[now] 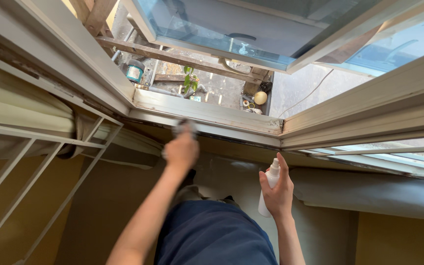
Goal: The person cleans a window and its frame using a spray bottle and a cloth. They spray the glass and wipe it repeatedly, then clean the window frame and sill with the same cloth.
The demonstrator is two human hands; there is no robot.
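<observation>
open window sill [207, 112], right hand [277, 189], spray bottle [269, 186]

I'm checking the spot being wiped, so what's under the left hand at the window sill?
A grey cloth, blurred, shows past the left hand against the white window frame. The hand covers most of it, so the sill surface beneath cannot be seen.
</observation>
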